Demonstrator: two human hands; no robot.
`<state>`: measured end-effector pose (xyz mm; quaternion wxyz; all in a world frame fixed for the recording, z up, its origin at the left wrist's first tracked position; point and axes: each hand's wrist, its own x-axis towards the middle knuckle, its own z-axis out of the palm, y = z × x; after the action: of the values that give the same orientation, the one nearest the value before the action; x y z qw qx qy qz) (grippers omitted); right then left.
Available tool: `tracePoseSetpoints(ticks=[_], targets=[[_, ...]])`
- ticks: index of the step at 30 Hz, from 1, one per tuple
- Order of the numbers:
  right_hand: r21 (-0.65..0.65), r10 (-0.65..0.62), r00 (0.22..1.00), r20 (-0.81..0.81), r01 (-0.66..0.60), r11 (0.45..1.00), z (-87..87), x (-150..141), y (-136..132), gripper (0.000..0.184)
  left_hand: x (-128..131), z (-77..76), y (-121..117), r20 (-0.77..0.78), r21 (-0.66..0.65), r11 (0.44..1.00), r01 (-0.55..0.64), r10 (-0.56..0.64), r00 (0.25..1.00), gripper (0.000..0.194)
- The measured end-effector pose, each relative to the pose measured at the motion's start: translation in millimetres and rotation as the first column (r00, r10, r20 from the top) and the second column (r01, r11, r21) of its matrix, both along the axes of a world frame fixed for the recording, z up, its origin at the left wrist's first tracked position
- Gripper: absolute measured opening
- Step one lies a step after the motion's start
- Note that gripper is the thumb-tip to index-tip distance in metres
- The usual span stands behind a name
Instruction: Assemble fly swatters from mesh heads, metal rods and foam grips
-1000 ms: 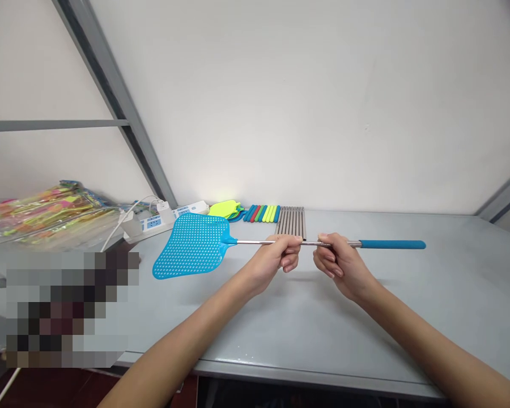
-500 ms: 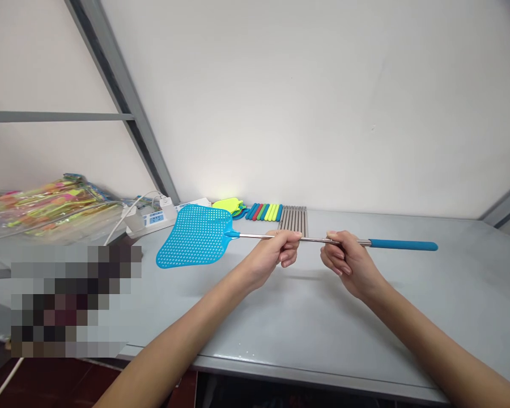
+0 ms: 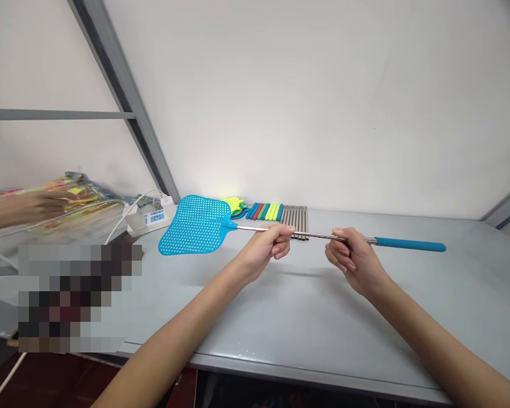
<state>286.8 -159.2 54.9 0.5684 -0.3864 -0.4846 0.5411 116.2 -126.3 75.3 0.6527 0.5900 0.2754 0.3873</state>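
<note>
Both hands hold a blue fly swatter (image 3: 198, 225) level above the grey table. My left hand (image 3: 268, 247) is closed on its metal rod, on the side nearer the perforated head. My right hand (image 3: 352, 258) grips the rod close to the blue handle (image 3: 410, 243), which sticks out to the right. Between the two hands a stretch of bare rod shows. Behind my left hand lies a row of metal rods (image 3: 295, 215), partly hidden by it. Beside them are coloured handle sleeves (image 3: 264, 211) and a small stack of swatter heads (image 3: 236, 205).
At the far left, another person's hand (image 3: 42, 204) is over clear-bagged colourful items (image 3: 79, 195). A white power strip (image 3: 153, 218) with plugs and cables sits at the table's back left. A metal frame post (image 3: 131, 107) rises by the wall. A blurred-out patch covers the lower left.
My hands have moved slightly apart along the rod, and the swatter's handle end has shifted right. Its head has risen a little. Another person's hand has appeared at the left.
</note>
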Motion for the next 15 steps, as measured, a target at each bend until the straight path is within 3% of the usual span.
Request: tracePoseSetpoints(ticks=[6,10,15], targets=[[-0.003,0.014,1.0,0.011,-0.014,1.0,-0.9,1.9,1.1,0.04,1.5,-5.7,-0.2,0.029,-0.033,0.999,0.013,-0.012,1.0,0.035],[-0.034,0.129,0.992,0.0,-0.129,0.991,-1.0,1.1,1.8,0.038,7.0,-16.2,-2.4,0.066,-0.04,0.999,-0.013,0.016,0.998,0.034],[-0.053,0.278,0.961,0.005,-0.277,0.959,-11.5,-14.2,-3.9,0.041,15.5,-24.9,-10.8,-0.055,0.099,0.995,-0.018,0.023,0.998,0.035]])
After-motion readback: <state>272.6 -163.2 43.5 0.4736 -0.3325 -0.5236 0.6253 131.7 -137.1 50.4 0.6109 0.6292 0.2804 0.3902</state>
